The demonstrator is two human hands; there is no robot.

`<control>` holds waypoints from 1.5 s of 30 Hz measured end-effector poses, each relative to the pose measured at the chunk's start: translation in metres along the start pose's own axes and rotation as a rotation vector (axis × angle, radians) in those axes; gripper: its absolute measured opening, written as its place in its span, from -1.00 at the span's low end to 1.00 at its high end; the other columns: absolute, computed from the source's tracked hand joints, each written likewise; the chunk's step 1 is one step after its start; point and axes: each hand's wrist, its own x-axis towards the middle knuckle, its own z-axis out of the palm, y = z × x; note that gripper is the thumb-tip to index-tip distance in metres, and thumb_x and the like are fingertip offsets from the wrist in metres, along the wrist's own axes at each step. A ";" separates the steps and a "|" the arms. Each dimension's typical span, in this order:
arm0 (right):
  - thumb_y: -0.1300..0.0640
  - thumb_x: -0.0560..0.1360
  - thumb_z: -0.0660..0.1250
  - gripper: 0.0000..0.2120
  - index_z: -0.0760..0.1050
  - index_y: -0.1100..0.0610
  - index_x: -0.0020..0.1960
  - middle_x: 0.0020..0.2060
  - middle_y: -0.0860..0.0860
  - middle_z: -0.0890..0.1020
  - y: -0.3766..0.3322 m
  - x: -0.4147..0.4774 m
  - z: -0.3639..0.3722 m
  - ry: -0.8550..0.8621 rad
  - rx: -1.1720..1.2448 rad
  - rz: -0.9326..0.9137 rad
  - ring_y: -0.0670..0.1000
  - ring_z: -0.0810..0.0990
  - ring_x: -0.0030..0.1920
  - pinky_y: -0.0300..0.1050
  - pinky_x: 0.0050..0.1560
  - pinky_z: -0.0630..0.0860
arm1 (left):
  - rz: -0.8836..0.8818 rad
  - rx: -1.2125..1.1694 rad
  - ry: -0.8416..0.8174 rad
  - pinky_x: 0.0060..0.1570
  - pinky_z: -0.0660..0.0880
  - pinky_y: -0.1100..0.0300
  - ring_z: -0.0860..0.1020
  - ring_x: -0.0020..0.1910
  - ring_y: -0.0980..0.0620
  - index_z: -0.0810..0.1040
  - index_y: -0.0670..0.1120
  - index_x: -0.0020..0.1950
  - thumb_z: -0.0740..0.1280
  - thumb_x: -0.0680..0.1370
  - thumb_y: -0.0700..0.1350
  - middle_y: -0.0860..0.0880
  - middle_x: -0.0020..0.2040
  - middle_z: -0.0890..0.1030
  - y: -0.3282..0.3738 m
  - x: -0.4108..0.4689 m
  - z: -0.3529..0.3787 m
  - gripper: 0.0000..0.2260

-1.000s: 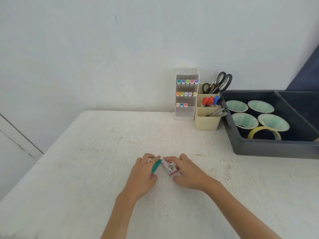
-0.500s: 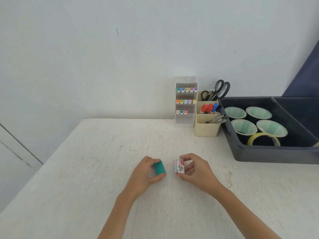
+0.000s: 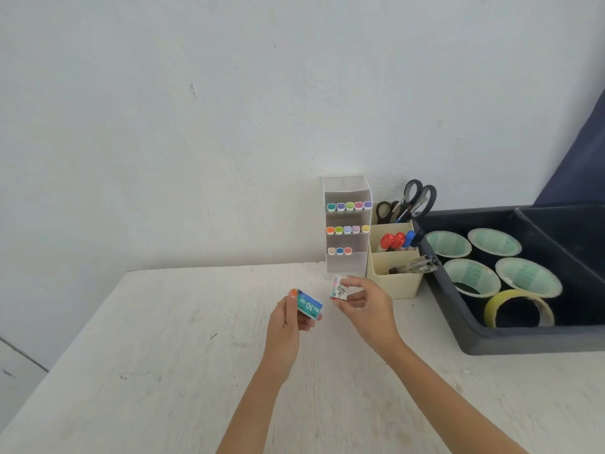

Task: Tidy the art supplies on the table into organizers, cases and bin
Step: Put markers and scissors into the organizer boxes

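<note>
1. Now both hands have been lifted off the table (image 3: 163, 355), where they were down a second ago, and have been carried toward the far right corner.
2. The left hand (image 3: 284, 322) is closed round a teal box (image 3: 309, 306). The right hand (image 3: 370, 309) pinches a smaller white box (image 3: 339, 288) by its edges. The two boxes are held apart in the air.
3. The pick-up is judged done; stowing is still owed, probably in the organizer (image 3: 396, 283) or the bin (image 3: 523, 340).
4. The bin at the right is seen to hold tape rolls (image 3: 471, 276). A marker rack (image 3: 347, 267) stands at the wall, with the organizer just beside it; scissors (image 3: 420, 198) and pens are stood in the latter.
5. Nothing is seen lying between the hands and the organizer. Its front compartment is partly taken by pens, so room there is judged tight.
</note>
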 end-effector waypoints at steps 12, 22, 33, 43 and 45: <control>0.28 0.51 0.31 -0.73 0.55 0.17 0.21 0.11 0.06 0.62 0.016 0.071 0.043 0.111 -0.081 0.056 0.05 0.57 0.07 -0.26 0.16 0.45 | -0.064 0.037 0.020 -0.38 0.47 0.42 0.55 -0.39 0.16 0.43 -0.03 0.08 0.18 0.61 0.00 -0.10 -0.18 0.62 -0.016 0.061 0.000 -0.85; 0.18 0.56 0.25 -0.80 0.55 0.15 0.15 -0.05 -0.01 0.59 0.022 0.082 0.056 0.212 -0.046 0.162 0.00 0.56 -0.42 -0.30 -0.41 0.51 | -0.083 0.102 -0.041 -0.32 0.46 0.46 0.50 -0.12 0.14 0.48 0.07 0.16 0.14 0.63 -0.05 0.04 -0.03 0.56 -0.015 0.072 0.010 -0.83; 0.20 0.52 0.32 -0.79 0.57 -0.01 0.11 -0.05 -0.19 0.63 0.017 0.013 0.035 0.172 0.249 0.101 -0.17 0.60 -0.03 -0.39 -0.16 0.53 | -0.047 0.023 -0.068 0.01 0.56 0.22 0.62 0.00 0.04 0.58 0.02 0.12 0.32 0.55 -0.11 -0.05 -0.02 0.66 -0.016 0.071 0.028 -0.83; 0.25 0.47 0.37 -0.76 0.57 0.11 0.13 -0.12 -0.02 0.68 0.014 0.034 0.052 0.604 0.548 0.240 -0.15 0.67 -0.21 -0.42 -0.21 0.53 | -0.032 0.016 0.075 0.26 0.40 0.14 0.47 0.20 0.10 0.50 0.01 0.25 0.19 0.62 -0.08 0.08 0.19 0.52 -0.014 0.069 0.054 -0.77; 0.26 0.47 0.38 -0.77 0.59 0.19 0.12 -0.10 0.04 0.69 0.013 0.043 0.062 0.671 0.523 0.262 -0.15 0.65 -0.24 -0.46 -0.23 0.52 | -0.078 -0.027 0.016 0.24 0.35 0.20 0.45 0.23 0.10 0.50 0.02 0.29 0.14 0.63 -0.04 0.13 0.21 0.51 -0.014 0.068 0.053 -0.73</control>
